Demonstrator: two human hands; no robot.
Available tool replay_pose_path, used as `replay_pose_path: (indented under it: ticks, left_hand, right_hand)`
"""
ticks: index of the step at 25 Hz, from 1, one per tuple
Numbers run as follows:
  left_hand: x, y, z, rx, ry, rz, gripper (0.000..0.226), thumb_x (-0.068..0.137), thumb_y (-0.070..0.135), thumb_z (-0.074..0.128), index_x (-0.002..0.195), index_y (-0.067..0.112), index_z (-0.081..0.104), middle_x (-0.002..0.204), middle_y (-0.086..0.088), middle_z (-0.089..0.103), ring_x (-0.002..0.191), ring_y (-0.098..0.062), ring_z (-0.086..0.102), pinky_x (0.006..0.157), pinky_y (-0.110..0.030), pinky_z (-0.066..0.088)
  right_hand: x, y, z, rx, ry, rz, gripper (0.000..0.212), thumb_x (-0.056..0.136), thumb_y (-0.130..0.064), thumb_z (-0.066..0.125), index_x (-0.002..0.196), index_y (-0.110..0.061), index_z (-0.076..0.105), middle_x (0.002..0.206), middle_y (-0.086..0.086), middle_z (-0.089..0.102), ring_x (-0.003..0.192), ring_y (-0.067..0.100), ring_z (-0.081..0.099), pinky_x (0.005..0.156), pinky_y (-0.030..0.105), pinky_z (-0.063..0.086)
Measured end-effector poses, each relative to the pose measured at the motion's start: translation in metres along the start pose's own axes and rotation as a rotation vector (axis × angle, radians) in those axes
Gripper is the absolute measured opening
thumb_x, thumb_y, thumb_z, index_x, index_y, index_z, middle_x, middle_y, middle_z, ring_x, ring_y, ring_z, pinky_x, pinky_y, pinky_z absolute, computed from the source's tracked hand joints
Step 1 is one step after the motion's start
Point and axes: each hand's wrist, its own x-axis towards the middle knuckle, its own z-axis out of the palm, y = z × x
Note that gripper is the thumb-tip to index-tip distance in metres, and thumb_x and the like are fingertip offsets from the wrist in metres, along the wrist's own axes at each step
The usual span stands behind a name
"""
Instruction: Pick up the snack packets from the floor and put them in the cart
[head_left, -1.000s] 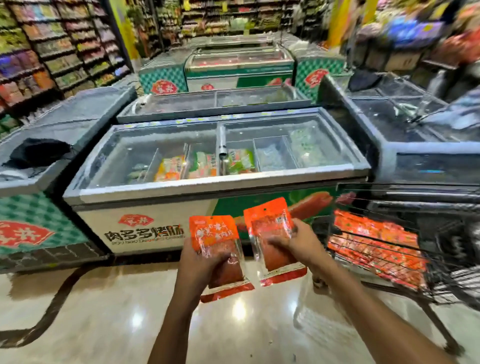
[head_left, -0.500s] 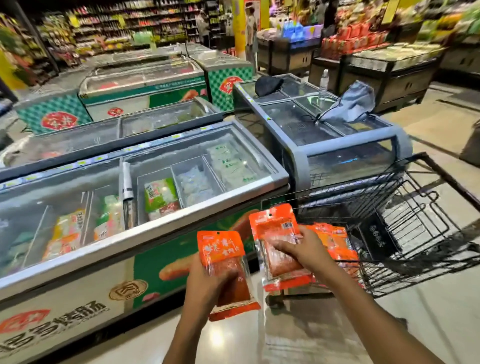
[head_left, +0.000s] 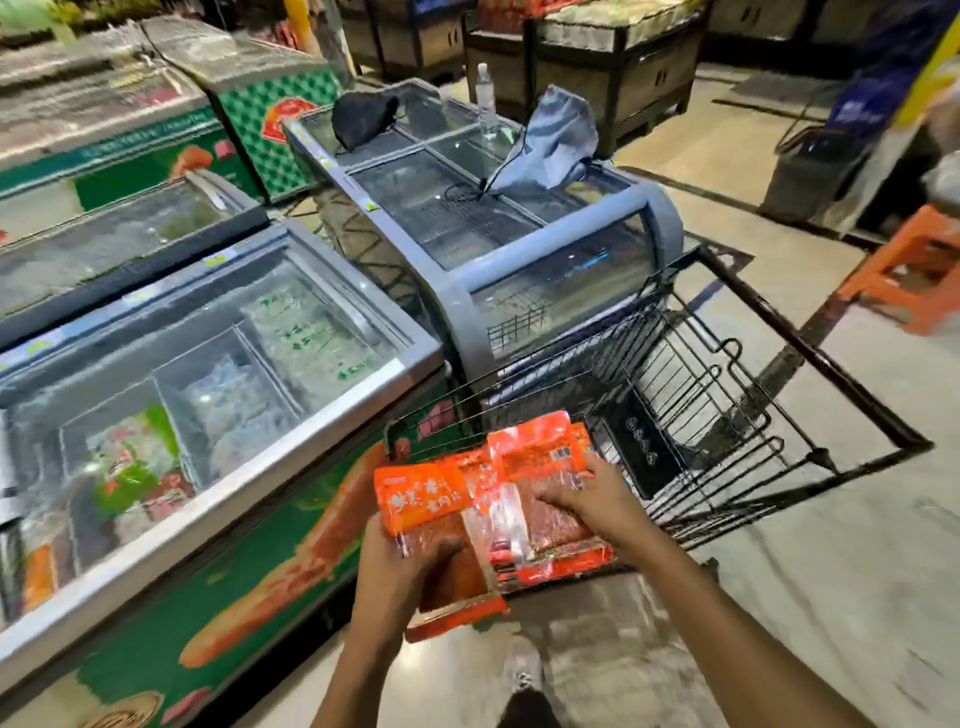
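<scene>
The step in hand is the drop into the cart (head_left: 810, 364): the left hand (head_left: 400, 566) grips one orange snack packet (head_left: 421, 501) at lower centre of the frame, just short of the basket's near rim. The right hand (head_left: 597, 501) clasps a second packet (head_left: 540, 457) over that rim, apparently above packets already inside. Next, I judge, both hands must reach forward over the wire edge and let go.

Left hand (head_left: 400, 566) and right hand (head_left: 592, 506) each hold an orange snack packet (head_left: 421, 499) over the black cart (head_left: 727, 415), frame middle.
</scene>
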Motion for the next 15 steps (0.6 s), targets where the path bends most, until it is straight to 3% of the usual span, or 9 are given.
replay_pose_path:
  ticks: [3,6,9,12,15]
  left_hand:
    - [0.061,-0.019,0.032,-0.018,-0.034,-0.025,0.033,0.069,0.01,0.085,0.098,0.021,0.074,0.096,-0.003,0.08,0.088,-0.02,0.077,0.082,-0.042,0.062]
    - [0.128,-0.038,0.071,-0.013,-0.045,-0.105,0.052,0.066,0.023,0.089,0.114,0.019,0.067,0.104,-0.001,0.078,0.097,-0.021,0.075,0.084,-0.038,0.059]
    - [0.18,-0.061,0.11,-0.027,-0.068,-0.206,0.06,0.072,0.021,0.09,0.122,0.021,0.057,0.108,0.002,0.075,0.099,-0.021,0.072,0.084,-0.039,0.059]
    - [0.221,-0.093,0.153,0.009,-0.06,-0.284,0.075,0.067,0.041,0.092,0.127,0.027,0.05,0.118,0.003,0.069,0.104,-0.017,0.067,0.093,-0.043,0.057]
    - [0.257,-0.146,0.198,0.041,-0.032,-0.405,0.091,0.063,0.047,0.092,0.136,0.02,0.044,0.13,-0.001,0.065,0.111,-0.02,0.065,0.101,-0.046,0.053]
  right_hand:
    - [0.055,0.013,-0.034,-0.025,0.047,0.02,0.038,0.07,-0.021,0.091,0.103,-0.014,0.073,0.095,0.003,0.079,0.085,0.017,0.075,0.072,0.024,0.059]
    - [0.11,0.029,-0.065,0.034,0.104,0.111,0.046,0.069,-0.018,0.09,0.11,-0.009,0.072,0.094,0.004,0.08,0.078,0.012,0.074,0.068,0.027,0.057]
    - [0.15,0.057,-0.093,0.109,0.153,0.211,0.05,0.068,-0.017,0.088,0.114,-0.007,0.072,0.103,0.012,0.079,0.084,0.019,0.075,0.068,0.029,0.06]
    - [0.185,0.09,-0.118,0.133,0.173,0.319,0.058,0.065,-0.024,0.092,0.117,-0.01,0.071,0.106,0.011,0.078,0.097,0.028,0.075,0.08,0.041,0.062]
    - [0.225,0.149,-0.136,0.131,0.134,0.442,0.043,0.075,-0.01,0.086,0.116,-0.009,0.071,0.107,0.014,0.078,0.096,0.027,0.075,0.087,0.046,0.061]
